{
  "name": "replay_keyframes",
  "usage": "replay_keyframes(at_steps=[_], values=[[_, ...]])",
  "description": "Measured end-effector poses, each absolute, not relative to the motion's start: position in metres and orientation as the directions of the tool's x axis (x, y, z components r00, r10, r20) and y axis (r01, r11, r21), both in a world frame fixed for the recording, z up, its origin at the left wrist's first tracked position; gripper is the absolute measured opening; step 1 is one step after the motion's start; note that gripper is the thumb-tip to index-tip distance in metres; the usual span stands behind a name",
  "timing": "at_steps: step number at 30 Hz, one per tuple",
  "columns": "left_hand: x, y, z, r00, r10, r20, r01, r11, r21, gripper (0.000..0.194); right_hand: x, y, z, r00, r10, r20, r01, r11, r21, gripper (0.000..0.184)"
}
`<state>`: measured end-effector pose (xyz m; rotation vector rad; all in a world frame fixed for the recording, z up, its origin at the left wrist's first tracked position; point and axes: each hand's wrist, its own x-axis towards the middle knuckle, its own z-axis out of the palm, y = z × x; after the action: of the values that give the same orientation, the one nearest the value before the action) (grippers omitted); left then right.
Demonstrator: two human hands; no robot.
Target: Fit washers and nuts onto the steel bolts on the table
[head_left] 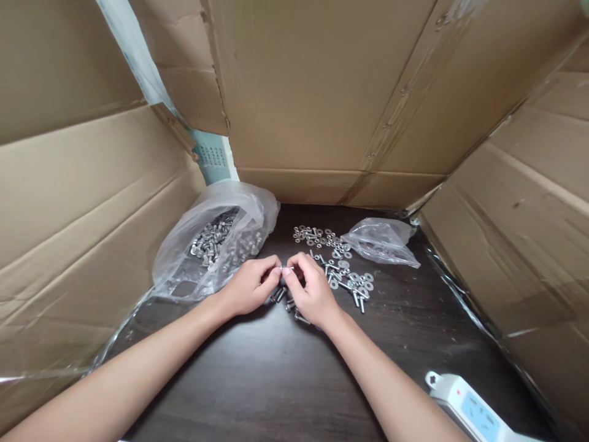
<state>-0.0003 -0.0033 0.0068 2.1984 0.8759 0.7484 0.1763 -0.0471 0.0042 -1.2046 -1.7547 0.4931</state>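
Note:
My left hand (254,283) and my right hand (311,287) meet above the dark table, thumbs and fingertips pinched together. Between them is a small silver bolt (288,267), its thin shank showing by the right fingertips. Any nut or washer on it is hidden by the fingers. Below the hands lie several bolts (278,295), partly covered by the right hand. Just right of that hand spreads a loose pile of bolts, nuts and washers (343,275). A clear plastic bag (216,239) holding many bolts lies open beyond my left hand.
A smaller clear bag (384,240) lies at the back right of the table (276,374). Cardboard walls (322,86) enclose the left, back and right. A white power strip (473,408) sits at the front right, near my right forearm.

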Motion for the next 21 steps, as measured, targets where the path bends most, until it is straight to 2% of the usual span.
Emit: replay_keyframes(at_steps=[10, 21], values=[[0.0017, -0.0033, 0.0084, 0.596, 0.766, 0.240, 0.397, -0.541, 0.742, 0.030, 0.1756, -0.0471, 0.0026, -0.089, 0.897, 0.434, 0.484, 0.420, -0.768, 0.002], [0.0014, -0.0038, 0.0078, 0.597, 0.767, 0.236, 0.410, -0.544, 0.732, 0.028, 0.1756, -0.0469, 0.0016, -0.088, 0.892, 0.443, 0.493, 0.425, -0.759, 0.004]])
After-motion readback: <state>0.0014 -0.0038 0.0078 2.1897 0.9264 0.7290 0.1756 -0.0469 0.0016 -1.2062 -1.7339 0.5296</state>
